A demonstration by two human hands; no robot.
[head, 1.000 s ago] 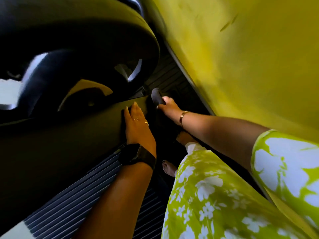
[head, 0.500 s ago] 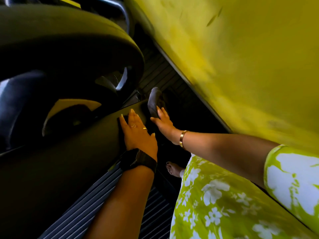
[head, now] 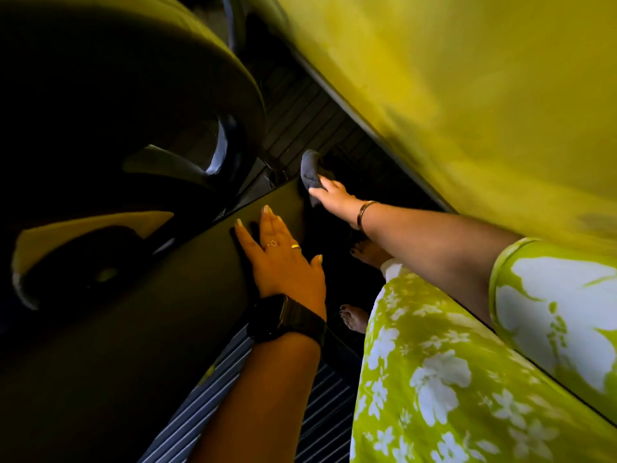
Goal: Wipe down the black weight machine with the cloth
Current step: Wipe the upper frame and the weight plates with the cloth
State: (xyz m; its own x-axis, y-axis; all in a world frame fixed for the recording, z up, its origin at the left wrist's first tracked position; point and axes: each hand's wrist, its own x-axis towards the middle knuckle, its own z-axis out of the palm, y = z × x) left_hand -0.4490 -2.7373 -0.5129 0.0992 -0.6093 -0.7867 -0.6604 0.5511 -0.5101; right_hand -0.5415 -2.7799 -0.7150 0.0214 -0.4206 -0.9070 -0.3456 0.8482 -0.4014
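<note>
Blurred yellow wall (head: 467, 78), dark machine panel (head: 133, 329) under flat, spread left hand (head: 283, 259), right hand (head: 334, 198) gripping cloth (head: 310, 170), fingers hidden.

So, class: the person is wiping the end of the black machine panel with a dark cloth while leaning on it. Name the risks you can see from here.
1. The right hand pinches only part of the cloth, which could slip onto the dark floor.
2. The left hand is braced flat on the smooth black panel; if it slides, balance may go.
3. Bare feet stand close beside the machine and could get stubbed.
</note>
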